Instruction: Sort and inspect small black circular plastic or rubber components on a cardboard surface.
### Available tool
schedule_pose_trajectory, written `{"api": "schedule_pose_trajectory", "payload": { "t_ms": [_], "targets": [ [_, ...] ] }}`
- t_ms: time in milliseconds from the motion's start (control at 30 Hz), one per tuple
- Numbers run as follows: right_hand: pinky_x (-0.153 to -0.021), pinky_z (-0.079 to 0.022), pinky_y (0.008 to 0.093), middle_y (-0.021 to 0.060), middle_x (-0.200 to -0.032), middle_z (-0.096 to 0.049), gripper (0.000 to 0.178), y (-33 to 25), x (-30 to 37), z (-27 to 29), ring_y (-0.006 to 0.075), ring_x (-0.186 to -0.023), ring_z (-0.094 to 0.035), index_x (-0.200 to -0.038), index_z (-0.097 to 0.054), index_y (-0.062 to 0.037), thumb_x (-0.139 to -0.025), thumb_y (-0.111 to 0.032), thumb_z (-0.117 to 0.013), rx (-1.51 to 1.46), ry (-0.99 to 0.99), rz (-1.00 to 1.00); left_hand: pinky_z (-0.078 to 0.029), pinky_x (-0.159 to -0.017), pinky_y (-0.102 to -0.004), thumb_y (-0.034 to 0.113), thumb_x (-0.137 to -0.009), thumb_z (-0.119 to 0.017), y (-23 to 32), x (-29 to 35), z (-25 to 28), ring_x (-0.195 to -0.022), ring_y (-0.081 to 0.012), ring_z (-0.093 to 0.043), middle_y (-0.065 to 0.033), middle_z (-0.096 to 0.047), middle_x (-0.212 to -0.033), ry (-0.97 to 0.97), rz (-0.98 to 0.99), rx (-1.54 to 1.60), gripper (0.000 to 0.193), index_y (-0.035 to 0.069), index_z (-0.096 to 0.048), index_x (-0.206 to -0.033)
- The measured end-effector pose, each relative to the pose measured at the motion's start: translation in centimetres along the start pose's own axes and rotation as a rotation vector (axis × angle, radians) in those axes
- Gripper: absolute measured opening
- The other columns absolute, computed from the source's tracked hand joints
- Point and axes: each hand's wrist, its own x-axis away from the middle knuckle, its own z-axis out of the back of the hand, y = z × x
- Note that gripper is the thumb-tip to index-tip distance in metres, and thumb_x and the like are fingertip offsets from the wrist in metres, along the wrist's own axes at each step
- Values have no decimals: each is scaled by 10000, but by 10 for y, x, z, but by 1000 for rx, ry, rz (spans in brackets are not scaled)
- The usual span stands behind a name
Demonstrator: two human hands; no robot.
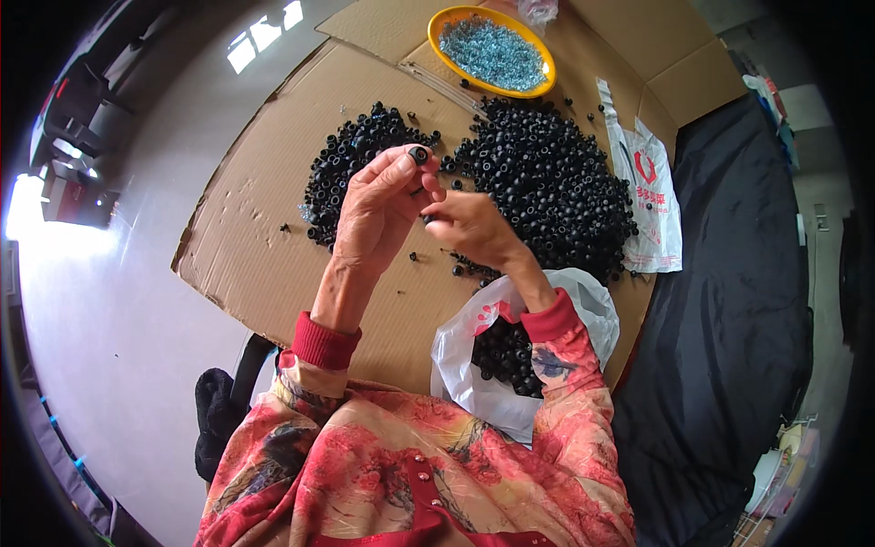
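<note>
My left hand (378, 201) is raised over the cardboard, pinching a small black cap-like piece (418, 155) with a round hollow end between thumb and forefinger. Just to its right, my right hand (478, 226) has its fingers curled around another small black round piece (428, 219), mostly hidden by the fingertips. Behind my left hand lies a smaller heap of black hollow pieces (333, 173). A larger heap of black round pieces (556, 173) spreads beyond my right hand. Under my right forearm, an open white plastic bag (451, 351) holds more black round pieces (510, 360).
Flattened cardboard (246, 214) covers the work surface. At the far side sits a yellow bowl (552, 75) full of tiny clear bluish pieces (492, 53). A flat white bag with red print (658, 214) lies at right, beside black cloth (720, 273). Stray black pieces dot the cardboard.
</note>
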Motion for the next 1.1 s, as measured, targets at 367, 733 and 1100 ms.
{"api": "schedule_pose_trajectory", "payload": {
  "t_ms": [367, 733, 1100],
  "targets": [
    [-747, -496, 232, 48, -883, -654, 222, -29, 11, 62, 105, -817, -619, -994, -629, -20, -774, -16, -653, -868, 376, -220, -484, -753, -319, 152, -880, -567, -11, 7, -22, -773, -143, -586, -94, -633, -925, -52, 66, 29, 195, 6, -592, -1006],
    [-714, -493, 242, 47, -847, -657, 208, -32, 15, 60, 95, -783, -618, -983, -630, -24, -775, -22, -634, -702, 344, -156, -486, -753, -318, 158, -884, -564, -12, 10, -24, -772, -141, -591, -109, -636, -938, -26, 95, -8, 201, 3, -591, -1009],
    [-667, -396, 385, 90, -683, -536, 67, 16, 15, -11, 265, -711, -537, -719, -525, -61, -677, -60, -577, 277, 69, 112, -467, -777, -350, 174, -895, -538, 2, 5, -8, -805, -130, -565, -76, -590, -956, -45, 38, -24, 188, 28, -565, -1011]
  ]
}}
